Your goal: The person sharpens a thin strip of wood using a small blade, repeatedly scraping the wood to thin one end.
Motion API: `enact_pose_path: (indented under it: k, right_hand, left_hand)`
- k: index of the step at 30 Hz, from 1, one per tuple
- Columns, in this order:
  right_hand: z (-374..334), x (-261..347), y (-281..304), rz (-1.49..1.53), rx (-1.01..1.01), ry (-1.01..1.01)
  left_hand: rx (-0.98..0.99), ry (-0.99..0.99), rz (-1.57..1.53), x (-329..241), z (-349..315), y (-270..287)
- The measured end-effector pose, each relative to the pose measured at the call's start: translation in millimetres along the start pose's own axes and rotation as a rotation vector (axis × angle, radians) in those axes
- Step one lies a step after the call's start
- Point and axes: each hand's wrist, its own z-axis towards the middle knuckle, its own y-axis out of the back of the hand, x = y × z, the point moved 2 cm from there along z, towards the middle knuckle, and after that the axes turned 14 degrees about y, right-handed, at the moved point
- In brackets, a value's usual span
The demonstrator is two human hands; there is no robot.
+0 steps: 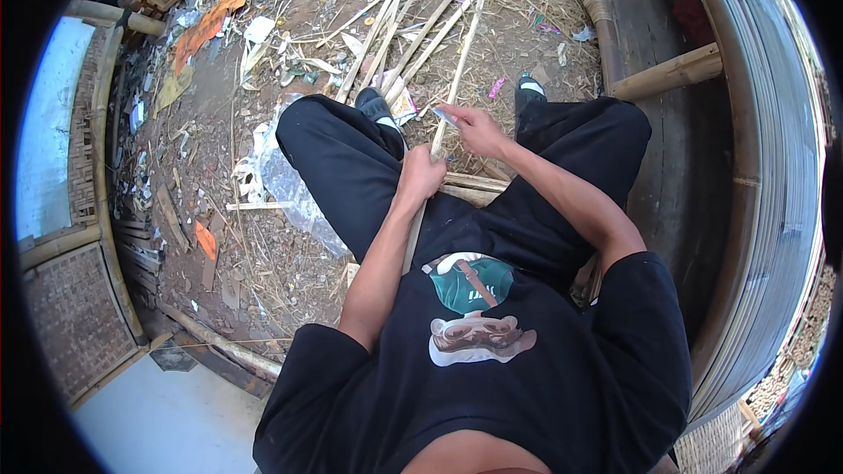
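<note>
I sit with my knees spread, and a long pale wooden strip (459, 66), bamboo by its look, runs from my lap out between my feet. My left hand (420, 175) is closed around the strip near its lower part, just above my lap. Farther along it, my right hand (479, 133) is closed on a small knife (446, 118). Its grey blade lies across the strip, apparently touching it. The knife's handle is hidden inside my fingers. The strip's near end passes beside my left forearm and rests against my clothes.
Several similar strips (379, 39) lie fanned out beyond my left foot. A crumpled clear plastic sheet (303, 211) is beside my left knee. Straw, shavings and an orange scrap (211, 22) litter the dirt. A bamboo-framed wooden structure (672, 79) stands close on my right, a woven panel (83, 325) on the left.
</note>
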Motion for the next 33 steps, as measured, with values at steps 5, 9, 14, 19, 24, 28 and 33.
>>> enact_pose_path:
  k: [5,9,14,19,24,28,33]
  right_hand:
    - [-2.2,2.5,1.0,-0.046,0.023,0.038]
    - [-6.2,9.4,-1.5,-0.075,0.022,0.046]
    - [-8.0,3.1,-7.0,-0.099,0.048,0.082]
    - [-16.8,13.9,-5.6,-0.099,0.047,0.046]
    - [-18.6,15.4,-6.3,-0.208,0.031,0.124]
    - [-7.1,10.6,-0.5,-0.253,0.034,0.107]
    - [28.6,-9.1,24.8,-0.335,-0.1,0.213]
  left_hand:
    - [0.028,0.038,-0.004,-2.1,0.1,1.0]
    - [0.022,0.028,-0.029,9.4,8.1,-4.2]
    - [0.016,0.013,0.0,9.3,9.6,-4.6]
    - [0.039,0.017,-0.017,8.2,9.0,-4.1]
    - [0.028,0.019,-0.014,12.1,13.4,-7.5]
    - [-0.001,-0.017,0.012,13.3,17.6,-7.0]
    - [0.254,0.115,-0.11,1.7,9.8,0.4]
